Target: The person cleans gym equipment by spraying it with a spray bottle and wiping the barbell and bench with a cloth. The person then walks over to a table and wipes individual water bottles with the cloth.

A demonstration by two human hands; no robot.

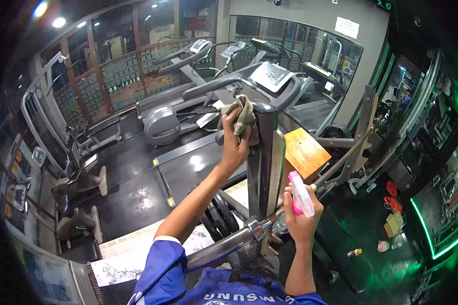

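The left hand's (235,145) fingers hold a cloth (246,113) against a dark post (262,168), just to their right. The right hand's (304,219) fingers grip a spray bottle (302,197), its pink-and-white head rising above them. Beyond those fingers sits a wooden box (306,152). Weight plates (220,216) lie below the left fingers; a treadmill (272,77) stands beyond them.

A treadmill console (272,77) stands at one o'clock, a wooden box (307,151) at three, a small bottle (354,252) at four.
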